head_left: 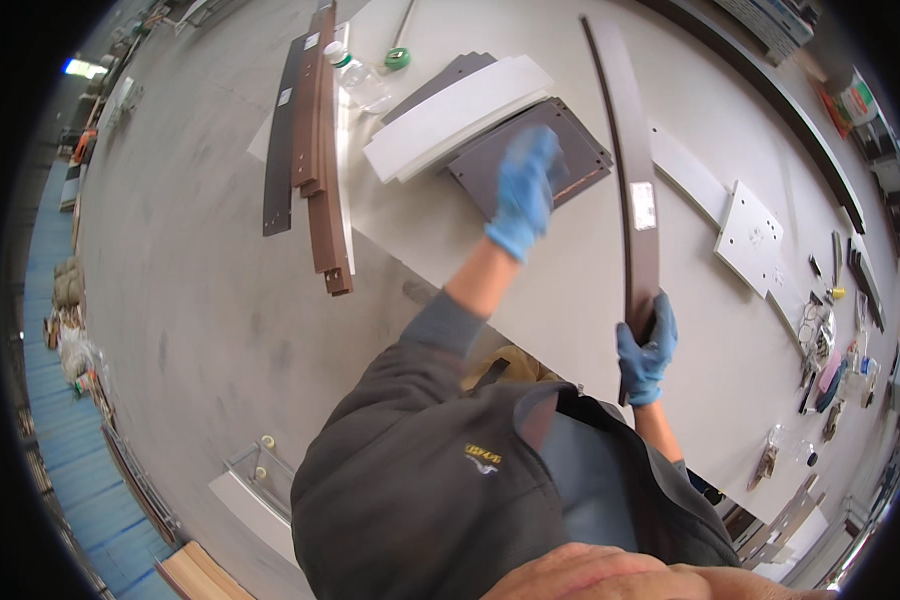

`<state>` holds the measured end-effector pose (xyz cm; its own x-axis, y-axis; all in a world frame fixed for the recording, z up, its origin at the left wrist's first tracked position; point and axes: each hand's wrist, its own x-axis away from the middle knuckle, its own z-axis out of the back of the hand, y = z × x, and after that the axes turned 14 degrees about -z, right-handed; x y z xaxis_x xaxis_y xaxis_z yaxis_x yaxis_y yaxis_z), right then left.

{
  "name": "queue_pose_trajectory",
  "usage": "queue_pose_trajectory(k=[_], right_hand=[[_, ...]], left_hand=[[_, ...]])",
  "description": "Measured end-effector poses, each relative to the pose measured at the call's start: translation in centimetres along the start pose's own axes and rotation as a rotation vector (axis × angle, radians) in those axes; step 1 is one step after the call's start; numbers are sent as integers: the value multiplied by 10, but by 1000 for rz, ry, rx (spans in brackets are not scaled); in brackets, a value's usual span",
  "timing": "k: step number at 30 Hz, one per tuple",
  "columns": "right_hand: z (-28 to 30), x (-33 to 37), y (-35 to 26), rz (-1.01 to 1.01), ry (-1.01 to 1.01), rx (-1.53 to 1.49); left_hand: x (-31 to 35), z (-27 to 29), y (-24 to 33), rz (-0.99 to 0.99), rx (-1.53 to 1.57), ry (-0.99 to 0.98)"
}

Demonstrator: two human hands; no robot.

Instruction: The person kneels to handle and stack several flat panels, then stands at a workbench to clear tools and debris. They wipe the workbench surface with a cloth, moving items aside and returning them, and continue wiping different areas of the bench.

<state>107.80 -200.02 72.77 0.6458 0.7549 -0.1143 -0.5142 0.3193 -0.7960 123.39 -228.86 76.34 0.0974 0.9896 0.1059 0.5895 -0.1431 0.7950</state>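
Right hand [648, 350] grips brown board [631, 145]; whether left hand [526, 190] or clear bottle [364, 86] holds anything, I can't tell

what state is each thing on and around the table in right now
left hand: gloved, blurred over the dark grey panel, grip unclear
right hand: gloved, closed around the long brown board
long brown board: held near its lower end
dark grey panel: lying, partly hidden by the left hand
brown bars: bundled, overhanging the table edge
plastic bottle: capped, on its side
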Motion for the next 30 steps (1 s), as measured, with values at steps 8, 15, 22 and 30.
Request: queue_pose_trajectory(k=[8, 15, 22, 30], right_hand=[[-139, 23, -177, 306, -214, -35], [-278, 26, -270, 551, -470, -274], [-322, 35, -274, 275, -674, -215], [-337, 29, -277, 55, -741, -28]], left_hand=[[57, 77, 119, -360, -187, 63], [-83, 296, 291, -557, -460, 172], [-238, 492, 377, -327, -472, 131], [-370, 606, 311, -206, -732, 296]])
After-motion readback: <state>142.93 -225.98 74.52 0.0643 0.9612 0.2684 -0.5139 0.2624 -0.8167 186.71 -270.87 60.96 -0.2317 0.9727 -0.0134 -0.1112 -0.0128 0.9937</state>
